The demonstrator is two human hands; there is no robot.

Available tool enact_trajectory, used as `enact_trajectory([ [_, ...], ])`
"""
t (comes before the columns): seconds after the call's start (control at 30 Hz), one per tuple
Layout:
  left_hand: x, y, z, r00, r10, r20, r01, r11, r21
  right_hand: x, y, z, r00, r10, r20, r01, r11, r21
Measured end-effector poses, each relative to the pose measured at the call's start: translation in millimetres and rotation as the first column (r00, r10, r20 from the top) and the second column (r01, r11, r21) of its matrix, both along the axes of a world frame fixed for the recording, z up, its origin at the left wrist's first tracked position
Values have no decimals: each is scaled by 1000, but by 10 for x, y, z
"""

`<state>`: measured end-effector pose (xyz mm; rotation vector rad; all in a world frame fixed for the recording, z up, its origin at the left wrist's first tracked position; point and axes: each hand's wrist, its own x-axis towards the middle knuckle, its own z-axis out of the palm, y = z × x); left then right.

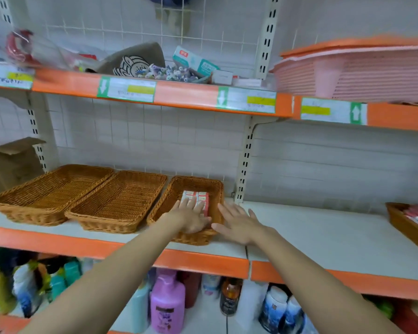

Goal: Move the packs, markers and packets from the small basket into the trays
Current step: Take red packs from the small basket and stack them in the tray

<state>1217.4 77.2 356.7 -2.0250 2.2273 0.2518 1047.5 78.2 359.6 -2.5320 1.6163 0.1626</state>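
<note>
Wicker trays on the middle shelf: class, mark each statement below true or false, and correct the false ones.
1. The red-and-white packs lie in the rightmost wicker tray. True.
2. The left hand rests flat on the packs. True.
3. The right hand grips a marker. False: its fingers are spread and hold nothing.
4. The two wicker trays on the left are full of packets. False: both show only bare weave.

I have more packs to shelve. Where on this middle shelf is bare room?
The two left trays are bare. So is the white shelf between the small basket and the brown tray at the right edge. The basket is crowded: packs under the left hand, right hand at its rim.
</note>
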Motion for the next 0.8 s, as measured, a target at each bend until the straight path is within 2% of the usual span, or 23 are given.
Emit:
enact_trajectory([
  [0.23, -685, 495, -90, 999, -6, -47, 1, 995, -96, -593, 465, -81, 998, -56, -25, 55, 998, -31],
  [0.43, -1286, 761, -218, 999, -26, -19, 25, 998, -56, -1202, 754, -220, 993, -116, -22, 117, 993, 12],
  [0.8, -2423, 242, -167, 981, -192, -3, 192, 981, -17, -2395, 509, -330, 951, -307, 14, 308, 951, -19],
])
